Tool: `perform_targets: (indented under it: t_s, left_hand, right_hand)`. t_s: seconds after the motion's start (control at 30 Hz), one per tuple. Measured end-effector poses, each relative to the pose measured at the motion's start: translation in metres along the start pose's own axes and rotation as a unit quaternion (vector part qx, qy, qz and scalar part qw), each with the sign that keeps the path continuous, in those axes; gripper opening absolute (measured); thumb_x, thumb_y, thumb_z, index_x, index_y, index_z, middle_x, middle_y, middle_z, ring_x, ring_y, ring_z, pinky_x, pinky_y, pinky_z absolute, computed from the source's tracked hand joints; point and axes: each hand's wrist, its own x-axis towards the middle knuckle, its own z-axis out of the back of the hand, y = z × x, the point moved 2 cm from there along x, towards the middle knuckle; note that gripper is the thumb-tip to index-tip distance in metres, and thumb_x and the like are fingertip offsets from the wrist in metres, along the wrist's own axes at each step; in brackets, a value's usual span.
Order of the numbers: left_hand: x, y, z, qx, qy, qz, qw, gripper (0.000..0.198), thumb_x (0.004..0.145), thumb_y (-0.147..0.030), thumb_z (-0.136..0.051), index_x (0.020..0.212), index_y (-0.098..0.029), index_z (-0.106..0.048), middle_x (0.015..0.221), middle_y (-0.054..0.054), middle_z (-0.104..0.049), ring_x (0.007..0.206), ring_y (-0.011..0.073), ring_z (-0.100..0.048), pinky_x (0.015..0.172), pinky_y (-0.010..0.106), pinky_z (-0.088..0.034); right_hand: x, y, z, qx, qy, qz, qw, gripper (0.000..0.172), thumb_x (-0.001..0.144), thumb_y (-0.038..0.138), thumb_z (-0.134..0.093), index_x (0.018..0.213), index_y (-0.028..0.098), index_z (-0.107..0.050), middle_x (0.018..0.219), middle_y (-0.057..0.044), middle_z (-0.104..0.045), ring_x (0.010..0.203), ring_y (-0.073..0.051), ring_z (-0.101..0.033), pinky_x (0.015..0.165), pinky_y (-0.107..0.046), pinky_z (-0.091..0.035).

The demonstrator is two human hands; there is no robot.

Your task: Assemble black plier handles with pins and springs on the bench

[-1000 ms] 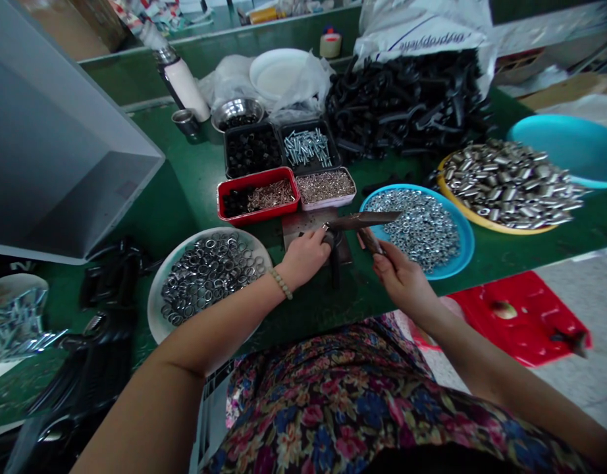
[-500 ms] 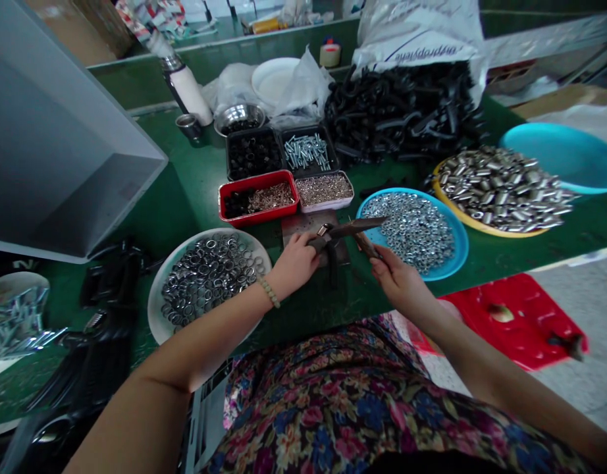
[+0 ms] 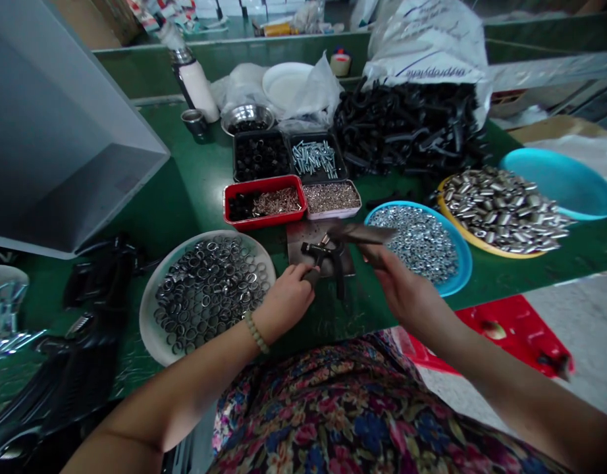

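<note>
My left hand [image 3: 285,303] grips the end of a black T-shaped metal-tipped part [image 3: 323,253], which rests on a scuffed steel plate [image 3: 301,240] on the green bench. My right hand [image 3: 402,289] is shut around the handle of a small dark flat-headed hammer [image 3: 363,232], held just above the plate and to the right of the black part. Beside my left hand lies a white plate of steel rings [image 3: 205,293]. Nearest my right hand is a blue plate of zinc-coloured nuts [image 3: 417,247].
Behind the steel plate stand a red tray [image 3: 264,201], a pale tray of small metal bits [image 3: 332,199] and black trays of screws and parts. A heap of black parts [image 3: 407,128] lies behind them, with a yellow plate of metal sleeves [image 3: 501,210] to the right.
My left hand has drawn back toward me with the black part turned on the plate. The hammer has shifted slightly, and the head camera view has tilted.
</note>
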Motion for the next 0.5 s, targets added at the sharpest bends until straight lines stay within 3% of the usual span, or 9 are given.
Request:
perform_targets:
  t_s: [0.07, 0.13, 0.27, 0.33, 0.4, 0.5]
  left_hand:
    - [0.003, 0.006, 0.008, -0.022, -0.002, 0.003, 1.0, 0.032, 0.088, -0.017, -0.052, 0.118, -0.012, -0.063, 0.115, 0.012, -0.062, 0.102, 0.022, -0.058, 0.093, 0.035, -0.05]
    - [0.014, 0.027, 0.028, -0.047, -0.029, 0.025, 0.998, 0.027, 0.09, -0.021, -0.051, 0.112, -0.012, -0.065, 0.111, 0.012, -0.064, 0.1, 0.0202, -0.06, 0.092, 0.032, -0.05]
    - [0.054, 0.109, 0.091, 0.012, -0.137, 0.167, 0.976, 0.026, 0.092, -0.025, -0.048, 0.109, -0.014, -0.065, 0.106, 0.012, -0.066, 0.096, 0.0206, -0.061, 0.091, 0.033, -0.048]
    - [0.077, 0.145, 0.11, 0.067, -0.09, 0.219, 0.969, 0.022, 0.09, -0.025, -0.051, 0.099, -0.013, -0.067, 0.098, 0.012, -0.068, 0.092, 0.0225, -0.062, 0.087, 0.035, -0.047]
    - [0.094, 0.164, 0.115, 0.079, -0.011, 0.222, 0.972, 0.018, 0.086, -0.026, -0.056, 0.092, -0.014, -0.068, 0.091, 0.011, -0.069, 0.085, 0.0225, -0.063, 0.081, 0.033, -0.048]
    - [0.108, 0.162, 0.104, 0.076, 0.07, 0.194, 0.976, 0.015, 0.077, -0.028, -0.066, 0.084, -0.016, -0.068, 0.084, 0.009, -0.069, 0.077, 0.0207, -0.063, 0.073, 0.029, -0.048]
  right_hand:
    - [0.001, -0.008, -0.005, -0.022, 0.036, 0.001, 0.999, 0.048, 0.096, 0.034, -0.033, 0.141, 0.022, -0.044, 0.103, -0.012, -0.072, 0.076, -0.026, -0.071, 0.064, -0.037, -0.054]
    - [0.001, -0.031, -0.003, -0.032, 0.024, -0.007, 0.999, 0.047, 0.097, 0.037, -0.032, 0.142, 0.026, -0.043, 0.1, -0.011, -0.072, 0.073, -0.026, -0.071, 0.061, -0.036, -0.053]
    - [0.001, -0.111, 0.019, -0.135, -0.093, -0.105, 0.981, 0.056, 0.095, 0.049, -0.038, 0.144, 0.024, -0.042, 0.096, -0.021, -0.069, 0.061, -0.028, -0.066, 0.051, -0.038, -0.043]
    - [0.002, -0.143, 0.029, -0.2, -0.104, -0.128, 0.966, 0.054, 0.093, 0.049, -0.042, 0.141, 0.026, -0.046, 0.093, -0.022, -0.068, 0.053, -0.027, -0.061, 0.048, -0.039, -0.036]
    - [0.004, -0.153, 0.033, -0.256, -0.124, -0.107, 0.953, 0.047, 0.092, 0.046, -0.046, 0.134, 0.026, -0.054, 0.09, -0.022, -0.066, 0.057, -0.029, -0.06, 0.05, -0.041, -0.034]
    - [0.009, -0.122, 0.026, -0.298, -0.162, -0.049, 0.939, 0.036, 0.092, 0.043, -0.046, 0.114, 0.022, -0.065, 0.09, -0.023, -0.064, 0.079, -0.035, -0.062, 0.061, -0.045, -0.038]
